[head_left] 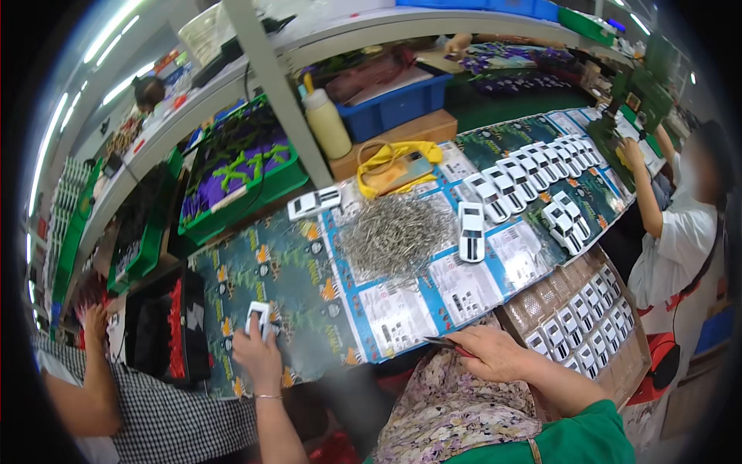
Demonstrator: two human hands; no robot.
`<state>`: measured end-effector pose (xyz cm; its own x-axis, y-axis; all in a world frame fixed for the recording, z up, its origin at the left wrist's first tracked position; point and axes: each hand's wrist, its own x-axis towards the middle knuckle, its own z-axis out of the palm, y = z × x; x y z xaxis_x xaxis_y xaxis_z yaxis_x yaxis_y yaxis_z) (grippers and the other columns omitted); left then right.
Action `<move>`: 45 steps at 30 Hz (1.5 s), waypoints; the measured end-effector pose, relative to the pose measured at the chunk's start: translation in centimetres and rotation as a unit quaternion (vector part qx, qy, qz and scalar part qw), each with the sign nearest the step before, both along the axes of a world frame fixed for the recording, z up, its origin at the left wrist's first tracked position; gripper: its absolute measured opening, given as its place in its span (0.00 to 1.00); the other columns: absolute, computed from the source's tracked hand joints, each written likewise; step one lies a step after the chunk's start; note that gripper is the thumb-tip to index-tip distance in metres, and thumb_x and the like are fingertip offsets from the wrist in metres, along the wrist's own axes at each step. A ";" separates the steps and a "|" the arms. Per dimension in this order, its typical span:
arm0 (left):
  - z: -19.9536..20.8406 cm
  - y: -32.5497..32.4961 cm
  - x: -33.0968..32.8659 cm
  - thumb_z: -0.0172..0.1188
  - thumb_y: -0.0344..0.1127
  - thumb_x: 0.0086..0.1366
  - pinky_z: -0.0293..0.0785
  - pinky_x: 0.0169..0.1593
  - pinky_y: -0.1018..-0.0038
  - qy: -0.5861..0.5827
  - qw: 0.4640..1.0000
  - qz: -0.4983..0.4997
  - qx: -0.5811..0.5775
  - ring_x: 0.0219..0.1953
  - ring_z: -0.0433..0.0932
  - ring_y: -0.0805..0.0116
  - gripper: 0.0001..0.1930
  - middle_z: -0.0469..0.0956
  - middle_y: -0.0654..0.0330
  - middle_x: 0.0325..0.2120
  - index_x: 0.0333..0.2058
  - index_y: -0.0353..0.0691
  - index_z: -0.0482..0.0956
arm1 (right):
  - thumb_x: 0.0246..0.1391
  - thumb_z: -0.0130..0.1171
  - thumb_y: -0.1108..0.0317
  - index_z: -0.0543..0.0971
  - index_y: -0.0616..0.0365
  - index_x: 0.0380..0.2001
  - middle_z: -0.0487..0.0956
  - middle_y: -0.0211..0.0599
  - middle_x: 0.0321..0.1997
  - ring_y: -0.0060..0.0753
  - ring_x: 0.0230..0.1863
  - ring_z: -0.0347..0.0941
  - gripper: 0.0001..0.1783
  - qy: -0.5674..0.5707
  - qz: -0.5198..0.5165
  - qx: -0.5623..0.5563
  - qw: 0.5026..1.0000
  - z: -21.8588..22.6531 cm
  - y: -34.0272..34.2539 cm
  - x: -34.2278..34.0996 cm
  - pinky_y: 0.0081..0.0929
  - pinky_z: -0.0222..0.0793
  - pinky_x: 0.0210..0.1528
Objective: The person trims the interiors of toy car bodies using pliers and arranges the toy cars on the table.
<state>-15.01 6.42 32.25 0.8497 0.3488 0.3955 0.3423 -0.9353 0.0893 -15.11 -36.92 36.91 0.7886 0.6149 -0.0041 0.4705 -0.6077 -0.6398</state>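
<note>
Toward the left end of the table, my left hand [259, 357] grips a small white toy car [260, 313] by its near end, fingers on its body. Low over the front edge, my right hand [495, 353] is closed around red-handled pliers [442, 341], their dark pointed jaws facing left. A heap of thin metal pins [398, 232] lies mid-table between my hands and the back. Right of the heap stands a single white toy car [471, 231]. Another white toy car [314, 203] sits at the back left.
A row of white toy cars [533, 170] runs along the right. A cardboard tray [533, 298] of cars is beside my right arm. Behind the pins lie a phone [398, 174] and yellow cloth; a bottle [328, 124] and blue bin [398, 108] stand farther back. Co-workers sit on both sides.
</note>
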 end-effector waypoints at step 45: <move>1.5 -34.3 9.8 0.64 0.41 0.44 0.63 0.53 0.53 0.049 0.863 -0.466 -0.190 0.48 0.65 0.36 0.32 0.62 0.32 0.48 0.51 0.40 0.71 | 0.47 0.47 0.70 0.71 0.63 0.40 0.73 0.55 0.36 0.58 0.39 0.69 0.15 -0.125 -0.409 -0.005 0.904 -3.5 -11.6 9.4 0.48 0.64 0.42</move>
<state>-5.23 -27.86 33.76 0.8536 -0.4158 0.3138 -0.5199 -0.7176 0.4634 -5.67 -48.55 33.43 0.9567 -0.1724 0.2346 -0.0090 -0.8229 -0.5682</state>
